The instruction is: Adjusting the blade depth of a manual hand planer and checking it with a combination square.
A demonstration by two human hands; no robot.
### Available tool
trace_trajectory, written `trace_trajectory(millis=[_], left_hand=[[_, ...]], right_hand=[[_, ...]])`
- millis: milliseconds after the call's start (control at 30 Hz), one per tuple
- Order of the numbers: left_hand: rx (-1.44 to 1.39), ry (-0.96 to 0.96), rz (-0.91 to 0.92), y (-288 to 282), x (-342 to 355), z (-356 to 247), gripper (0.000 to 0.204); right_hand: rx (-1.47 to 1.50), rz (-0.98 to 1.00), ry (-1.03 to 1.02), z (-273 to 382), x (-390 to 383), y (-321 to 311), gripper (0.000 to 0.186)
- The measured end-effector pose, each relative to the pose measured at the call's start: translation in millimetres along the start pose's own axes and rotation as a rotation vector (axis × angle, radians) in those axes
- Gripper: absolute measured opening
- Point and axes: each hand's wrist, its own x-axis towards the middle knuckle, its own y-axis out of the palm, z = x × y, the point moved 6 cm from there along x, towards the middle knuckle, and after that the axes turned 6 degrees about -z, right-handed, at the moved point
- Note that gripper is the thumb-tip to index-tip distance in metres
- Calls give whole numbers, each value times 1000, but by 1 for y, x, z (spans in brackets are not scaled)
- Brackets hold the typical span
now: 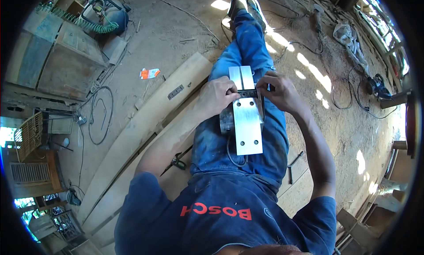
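Note:
An electric planer point(245, 118) lies upside down on my lap, its shiny metal base plate facing up. My left hand point(218, 96) presses on the left side of the dark cutter slot point(248, 93) in the middle of the plate. My right hand point(278, 91) pinches the same slot from the right. Both hands' fingertips meet at the slot; whether a small part sits between them is hidden. The planer's cord loops down over my blue jeans point(234, 160).
I sit on long wooden planks point(145, 122) laid on a dirt floor. Pliers point(176, 163) lie by my left hip, a dark metal tool point(293, 164) by my right. An air compressor with a green coiled hose point(104, 16) stands at the back left, a power tool point(377, 87) and cables at the right.

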Motion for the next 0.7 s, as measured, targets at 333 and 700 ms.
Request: trace_trajectory(millis=[333,700], left_hand=[[142,158,27,2,1,-13,8],[-24,85,95,-12,9,1,15]], right_hand=[[-75,108,-90,3,-3,27,8],[-113,61,65,2,-16,32,7]])
